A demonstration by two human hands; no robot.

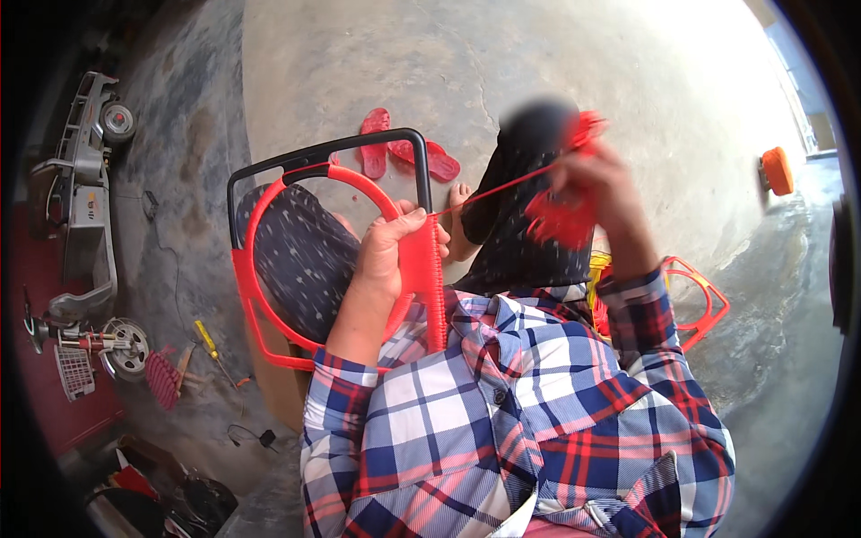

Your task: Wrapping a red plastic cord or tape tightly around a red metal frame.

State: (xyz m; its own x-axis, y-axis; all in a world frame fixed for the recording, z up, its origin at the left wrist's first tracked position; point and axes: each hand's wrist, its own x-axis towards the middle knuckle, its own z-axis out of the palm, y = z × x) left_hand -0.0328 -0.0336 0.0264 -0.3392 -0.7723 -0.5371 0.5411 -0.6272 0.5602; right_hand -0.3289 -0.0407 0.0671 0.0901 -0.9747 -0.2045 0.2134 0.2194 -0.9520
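A red plastic frame with a black upper bar (pixel 327 149) and a large red ring (pixel 254 269) inside it rests over my lap. My left hand (pixel 387 251) is closed round its right side, thumb on top. Tight turns of red cord (pixel 438 296) line that side's edge. From near my left thumb a strand of red cord (pixel 502 186) runs taut, up and right, to my right hand (pixel 603 184). That hand, smeared by motion, is closed on a loose red cord bundle (pixel 565 220), with strands hanging below and sticking out above.
Red slippers (pixel 375 148) lie on the concrete floor beyond my feet. Another red frame (pixel 713 314) with yellow parts is by my right elbow. A yellow screwdriver (pixel 206 339), a small bicycle (pixel 126 345) and a grey-white vehicle (pixel 90 206) are at left; an orange object (pixel 777 171) stands far right.
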